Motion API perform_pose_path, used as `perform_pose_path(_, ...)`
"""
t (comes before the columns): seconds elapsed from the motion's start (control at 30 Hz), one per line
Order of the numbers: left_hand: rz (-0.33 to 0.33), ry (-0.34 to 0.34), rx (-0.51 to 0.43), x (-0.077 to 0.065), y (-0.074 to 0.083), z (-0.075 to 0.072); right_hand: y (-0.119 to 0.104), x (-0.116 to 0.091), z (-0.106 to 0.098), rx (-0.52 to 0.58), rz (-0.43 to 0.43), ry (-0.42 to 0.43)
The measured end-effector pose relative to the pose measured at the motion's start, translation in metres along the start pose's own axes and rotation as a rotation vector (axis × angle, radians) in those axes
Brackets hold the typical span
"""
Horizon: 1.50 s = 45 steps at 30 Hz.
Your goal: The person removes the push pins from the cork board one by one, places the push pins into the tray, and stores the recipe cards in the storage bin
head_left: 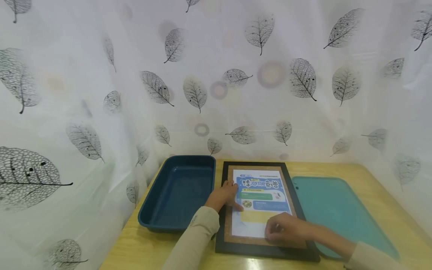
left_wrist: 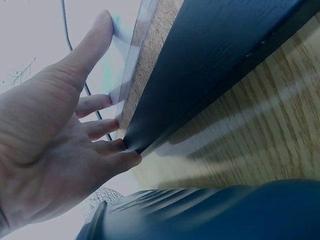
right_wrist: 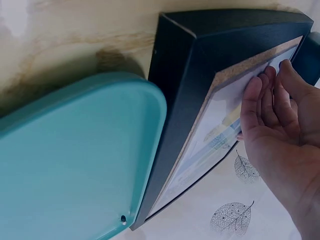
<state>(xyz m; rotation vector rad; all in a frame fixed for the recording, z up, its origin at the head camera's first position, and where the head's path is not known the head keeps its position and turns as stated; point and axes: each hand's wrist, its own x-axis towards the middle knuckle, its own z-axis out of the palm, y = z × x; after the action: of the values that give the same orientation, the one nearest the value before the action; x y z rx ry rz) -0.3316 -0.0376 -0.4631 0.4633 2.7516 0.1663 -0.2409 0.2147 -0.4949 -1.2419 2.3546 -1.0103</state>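
Note:
A black-framed cork board (head_left: 267,252) lies on the table with a printed sheet (head_left: 249,228) on it, bearing Chinese lettering and blue, green and yellow blocks. My left hand (head_left: 225,195) rests at the board's left side, thumb spread over the sheet; in the left wrist view its fingertips (left_wrist: 131,159) touch the frame and cork edge. Over the sheet's lower right corner is my right hand (head_left: 287,228). The right wrist view shows the right hand's fingers (right_wrist: 251,102) curled in against the sheet, thumb close to them, with nothing visible between.
Left of the board stands a deep dark blue tray (head_left: 175,202). A flat turquoise tray (head_left: 337,210) lies at the right, against the frame. A leaf-printed translucent curtain (head_left: 209,56) hangs behind and on both sides of the wooden table (head_left: 125,247).

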Motion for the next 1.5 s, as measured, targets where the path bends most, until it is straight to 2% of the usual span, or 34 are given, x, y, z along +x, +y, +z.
perform_pose_path(0.23, 0.004, -0.001, -0.015, 0.0014, -0.0009, 0.0006, -0.0005, 0.0021, -0.0002, 0.018, 0.027, -0.004)
perform_pose_path(0.57, 0.014, 0.004, -0.02, 0.0001, -0.0005, -0.0015, -0.002, 0.0047, -0.0008, -0.012, 0.036, 0.008)
perform_pose_path(0.77, 0.005, 0.002, -0.025, 0.0005, 0.0007, -0.0032, -0.0025, 0.0044, -0.0008, -0.018, 0.009, 0.025)
perform_pose_path(1.0, 0.004, 0.003, -0.027, 0.0024, -0.0004, 0.0, 0.0016, 0.0039, 0.0017, -0.019, 0.017, 0.034)
perform_pose_path(1.2, 0.005, 0.006, -0.003, 0.0026, -0.0027, 0.0026, -0.0007, 0.0038, 0.0013, -0.019, -0.007, 0.044)
perform_pose_path(1.5, 0.016, 0.017, 0.0, -0.0021, -0.0033, 0.0007, 0.0043, 0.0006, -0.0008, -0.121, -0.088, 0.107)
